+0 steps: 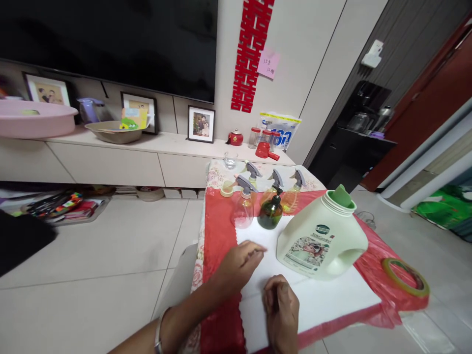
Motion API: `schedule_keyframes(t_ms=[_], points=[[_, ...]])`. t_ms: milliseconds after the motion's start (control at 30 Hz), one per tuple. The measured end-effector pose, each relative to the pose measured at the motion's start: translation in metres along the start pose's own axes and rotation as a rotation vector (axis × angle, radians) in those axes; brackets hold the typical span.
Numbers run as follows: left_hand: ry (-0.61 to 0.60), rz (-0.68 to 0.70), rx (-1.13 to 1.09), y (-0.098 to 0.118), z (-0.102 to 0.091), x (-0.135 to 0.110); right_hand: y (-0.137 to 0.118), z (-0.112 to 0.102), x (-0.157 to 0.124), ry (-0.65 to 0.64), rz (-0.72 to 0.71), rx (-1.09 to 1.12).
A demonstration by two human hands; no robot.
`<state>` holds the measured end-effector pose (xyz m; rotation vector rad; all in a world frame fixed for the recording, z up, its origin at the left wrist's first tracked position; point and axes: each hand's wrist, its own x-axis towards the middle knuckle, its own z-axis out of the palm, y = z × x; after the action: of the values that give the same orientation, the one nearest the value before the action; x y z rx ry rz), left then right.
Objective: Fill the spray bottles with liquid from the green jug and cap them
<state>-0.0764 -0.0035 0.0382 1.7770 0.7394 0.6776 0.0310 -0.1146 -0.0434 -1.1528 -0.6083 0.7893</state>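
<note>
From my end of the head camera I have both hands in the lower middle of the frame. The left hand (239, 263), a bangle (158, 332) on its wrist, reaches in from the lower left; its fingers lie together, bent, tips pointing toward the pale green jug (319, 241) without touching it. The right hand (282, 309) is at the bottom centre, fingers curled inward and together; I cannot tell whether either hand closes on something. The jug stands upright right of centre on a white sheet (332, 305), a green piece (341, 195) sticking up from its mouth. Left of it I see a dark green pump bottle (270, 215), and beside that a clear spray bottle (243, 214) with a pinkish tint; more spray bottles (291, 199) stand behind them. A red cover (220, 241) lies under the sheet, and a roll of tape (389, 270) rests on it toward the right edge.
</note>
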Motion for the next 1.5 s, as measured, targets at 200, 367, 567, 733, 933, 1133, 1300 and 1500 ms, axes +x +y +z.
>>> schedule_keyframes(t_ms=[200,367,567,733,933,1133,1300,1500], points=[[0.241,0.245,0.165,0.010,0.025,0.079,0.001,0.000,0.001,0.009,-0.017,0.059],[0.396,0.209,0.219,0.006,0.053,0.135,0.003,0.005,-0.001,0.047,0.001,0.069],[0.424,0.073,0.280,0.005,0.056,0.168,0.003,0.011,-0.001,0.072,0.030,0.050],[0.387,0.095,0.285,0.013,0.049,0.163,0.005,0.011,0.000,0.083,0.053,0.010],[0.313,0.156,0.270,0.031,0.029,0.105,0.006,0.012,-0.003,0.105,0.033,-0.006],[0.245,0.068,0.024,0.037,-0.007,0.024,-0.012,0.006,-0.008,0.202,-0.111,-0.031],[0.136,-0.059,-0.385,0.028,-0.010,-0.017,-0.027,0.007,-0.016,0.146,-0.284,-0.215],[0.117,-0.097,-0.586,0.035,0.002,-0.037,-0.022,0.016,-0.029,-0.047,-0.185,-0.262]])
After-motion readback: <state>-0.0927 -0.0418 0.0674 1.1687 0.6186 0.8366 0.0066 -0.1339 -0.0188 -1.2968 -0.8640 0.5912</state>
